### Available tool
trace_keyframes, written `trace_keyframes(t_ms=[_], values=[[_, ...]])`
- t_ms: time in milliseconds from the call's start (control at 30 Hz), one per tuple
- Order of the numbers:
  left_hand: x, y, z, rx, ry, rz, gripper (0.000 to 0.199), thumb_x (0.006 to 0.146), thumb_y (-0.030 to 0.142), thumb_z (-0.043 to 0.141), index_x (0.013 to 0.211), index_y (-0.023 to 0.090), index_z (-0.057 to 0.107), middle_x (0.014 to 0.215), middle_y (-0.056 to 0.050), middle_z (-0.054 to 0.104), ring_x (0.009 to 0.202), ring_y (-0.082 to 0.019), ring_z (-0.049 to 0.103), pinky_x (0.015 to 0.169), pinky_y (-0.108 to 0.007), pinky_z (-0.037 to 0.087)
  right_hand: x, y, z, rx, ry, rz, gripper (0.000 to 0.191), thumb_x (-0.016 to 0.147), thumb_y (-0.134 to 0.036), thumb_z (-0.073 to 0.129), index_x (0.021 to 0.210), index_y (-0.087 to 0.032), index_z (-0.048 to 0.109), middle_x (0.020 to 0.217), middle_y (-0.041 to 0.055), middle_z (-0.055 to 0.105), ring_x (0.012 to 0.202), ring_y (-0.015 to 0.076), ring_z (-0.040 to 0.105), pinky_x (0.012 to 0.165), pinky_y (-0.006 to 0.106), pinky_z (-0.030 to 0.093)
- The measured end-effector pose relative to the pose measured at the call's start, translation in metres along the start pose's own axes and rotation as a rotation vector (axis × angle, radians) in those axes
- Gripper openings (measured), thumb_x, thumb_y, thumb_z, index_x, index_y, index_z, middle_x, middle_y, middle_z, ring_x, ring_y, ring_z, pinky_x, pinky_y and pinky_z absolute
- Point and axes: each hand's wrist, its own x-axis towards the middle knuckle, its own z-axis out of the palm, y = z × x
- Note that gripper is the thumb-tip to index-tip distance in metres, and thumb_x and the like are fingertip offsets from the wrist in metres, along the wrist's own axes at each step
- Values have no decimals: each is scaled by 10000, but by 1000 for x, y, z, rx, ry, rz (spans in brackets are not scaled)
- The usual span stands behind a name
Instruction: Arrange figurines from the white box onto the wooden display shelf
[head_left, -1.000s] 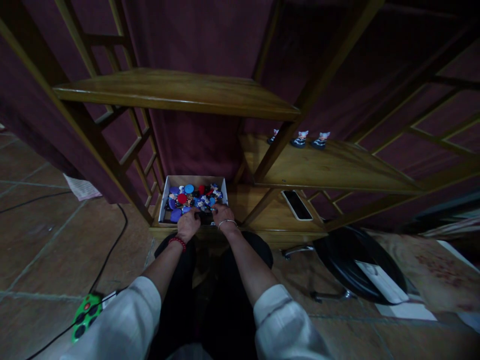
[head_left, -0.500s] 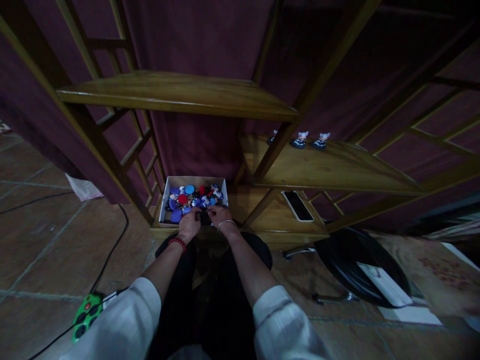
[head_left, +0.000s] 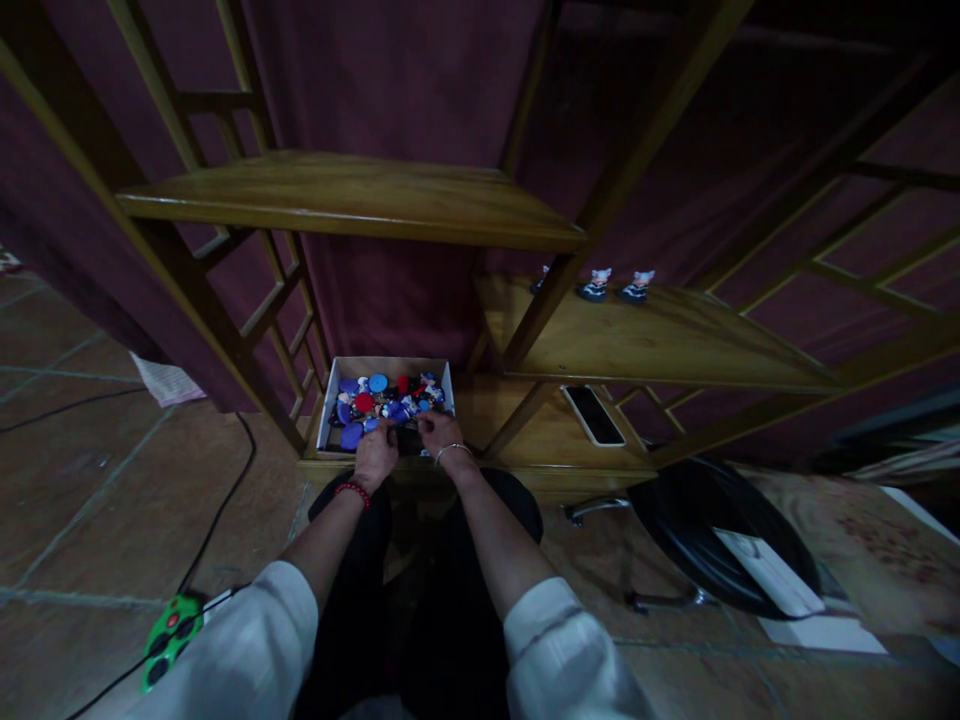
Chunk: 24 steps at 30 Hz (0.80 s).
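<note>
A white cardboard box (head_left: pixel 390 365) stands on the low wooden shelf. It is filled with small figures and round bases in blue, purple, red and black, among them a red disc (head_left: pixel 363 403) and a light-blue disc (head_left: pixel 378 383). My left hand (head_left: pixel 377 455) reaches over the box's front edge with its fingers curled. Close to its right, my right hand (head_left: pixel 439 432) has fingers bent and pinched over the front right part of the box. Whatever the fingertips hold is too dark and small to name.
On the raised shelf (head_left: pixel 675 330) stand cat-eared figures (head_left: pixel 595 285), one partly behind a post. A smartphone (head_left: pixel 594 415) lies on the lower shelf. At right is a black round stool (head_left: pixel 727 540) bearing papers. A green power strip (head_left: pixel 171 640) with cables lies on the floor.
Both hands stay at the box's front edge, with my right fingers shifted slightly. The whole view has moved a little; the box and figures look unchanged.
</note>
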Motion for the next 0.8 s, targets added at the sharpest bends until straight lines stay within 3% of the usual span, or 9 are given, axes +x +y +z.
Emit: trace_keyframes(t_ms=[433, 600, 800], values=[[-5, -15, -16, 1, 51, 35, 312, 765, 136, 408, 1031, 189, 563, 996, -56, 630, 926, -168, 575, 847, -262, 408, 0, 9, -6, -77, 60, 26, 237, 761, -178, 473, 912, -255, 639, 890, 2, 671, 821, 140, 605, 745, 213, 433], [-3, -23, -19, -9, 105, 13, 311, 759, 149, 416, 1037, 165, 554, 1023, -68, 620, 960, -170, 561, 871, -251, 396, 1, 9, 0, -110, -14, 1, 209, 745, -181, 487, 838, -252, 660, 853, 9, 679, 804, 148, 610, 702, 203, 434], [-4, -29, -19, 32, 42, 13, 330, 767, 171, 417, 1081, 174, 517, 971, -67, 635, 903, -178, 583, 814, -262, 421, 6, 5, 11, -126, -104, -15, 190, 746, -221, 503, 845, -253, 661, 887, 26, 674, 833, 168, 610, 712, 225, 441]])
